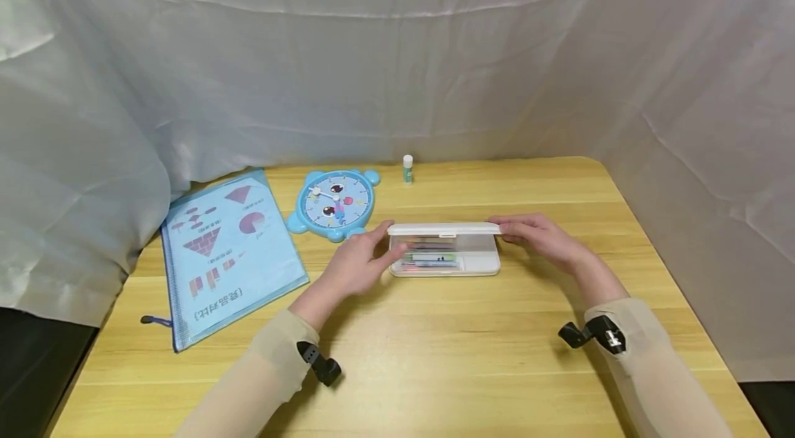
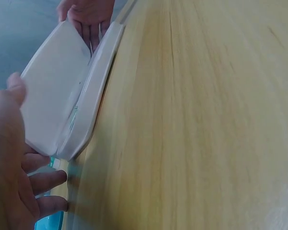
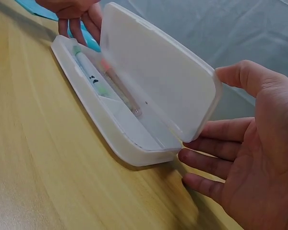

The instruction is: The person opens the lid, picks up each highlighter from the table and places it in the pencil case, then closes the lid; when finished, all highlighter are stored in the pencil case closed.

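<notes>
A white pencil case (image 1: pixel 481 262) sits on the table between both hands, its lid (image 3: pixel 156 72) raised partway on the far side. Inside it lie a white marker with green ends (image 3: pixel 92 74) and a clear pen with an orange end (image 3: pixel 119 86); other pens are partly hidden under the lid. My left hand (image 1: pixel 352 265) holds the case's left end, thumb in front and fingers behind. At the other end, my right hand (image 1: pixel 546 238) grips the lid's corner, its thumb on the lid's edge and its fingers low at the back corner.
Left on the wooden table (image 1: pixel 435 355) lies a light blue zip folder (image 1: pixel 248 272) with printed shapes. A blue toy clock (image 1: pixel 336 202) is just behind my left hand. Farther back stands a glue stick (image 1: pixel 408 170). Grey cloth (image 1: pixel 385 79) hangs around the table.
</notes>
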`<state>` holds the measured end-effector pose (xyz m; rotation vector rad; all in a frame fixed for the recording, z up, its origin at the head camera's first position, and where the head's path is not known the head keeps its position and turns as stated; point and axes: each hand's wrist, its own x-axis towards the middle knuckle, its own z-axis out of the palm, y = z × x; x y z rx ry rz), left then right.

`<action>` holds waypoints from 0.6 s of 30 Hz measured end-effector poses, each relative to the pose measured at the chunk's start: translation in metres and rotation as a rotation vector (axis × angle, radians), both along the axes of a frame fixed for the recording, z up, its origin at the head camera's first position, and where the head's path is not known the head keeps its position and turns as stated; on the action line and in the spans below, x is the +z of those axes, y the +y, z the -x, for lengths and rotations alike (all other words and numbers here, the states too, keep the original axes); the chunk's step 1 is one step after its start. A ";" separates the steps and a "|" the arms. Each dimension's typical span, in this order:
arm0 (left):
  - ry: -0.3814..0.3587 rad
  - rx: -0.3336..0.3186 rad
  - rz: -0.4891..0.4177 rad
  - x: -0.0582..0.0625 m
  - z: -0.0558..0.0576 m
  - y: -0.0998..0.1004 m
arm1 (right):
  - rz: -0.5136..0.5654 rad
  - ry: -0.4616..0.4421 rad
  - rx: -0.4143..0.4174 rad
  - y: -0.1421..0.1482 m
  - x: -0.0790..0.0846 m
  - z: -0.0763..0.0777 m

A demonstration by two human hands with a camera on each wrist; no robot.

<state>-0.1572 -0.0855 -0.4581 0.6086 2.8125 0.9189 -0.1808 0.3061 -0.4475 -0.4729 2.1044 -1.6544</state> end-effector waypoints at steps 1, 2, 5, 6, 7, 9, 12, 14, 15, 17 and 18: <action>0.004 -0.003 -0.014 0.000 0.000 0.000 | -0.006 0.003 0.001 0.000 0.000 0.000; 0.006 -0.005 -0.026 0.000 0.001 -0.001 | -0.011 0.007 0.005 0.001 -0.001 0.000; 0.016 0.004 -0.045 0.001 0.001 -0.001 | -0.023 0.022 0.010 0.002 -0.002 0.000; 0.017 0.008 -0.049 0.001 0.001 -0.001 | -0.028 0.024 0.009 0.002 -0.002 -0.001; 0.017 0.010 -0.050 0.001 0.000 -0.001 | -0.031 0.027 0.008 0.002 -0.002 -0.001; 0.018 0.014 -0.048 0.002 0.001 -0.001 | -0.041 0.036 0.004 0.001 -0.002 -0.002; 0.021 0.014 -0.040 0.002 0.001 -0.001 | -0.066 0.047 -0.002 0.001 -0.001 -0.003; 0.026 0.011 -0.036 0.002 0.001 -0.001 | -0.096 0.054 -0.009 0.001 -0.001 -0.004; 0.028 0.007 -0.034 0.003 0.001 -0.001 | -0.112 0.054 -0.013 0.000 -0.001 -0.004; 0.028 -0.004 -0.030 0.003 0.001 -0.001 | -0.145 0.055 -0.020 0.000 0.000 -0.005; 0.026 -0.010 -0.026 0.003 0.001 -0.002 | -0.162 0.057 -0.023 0.000 0.000 -0.006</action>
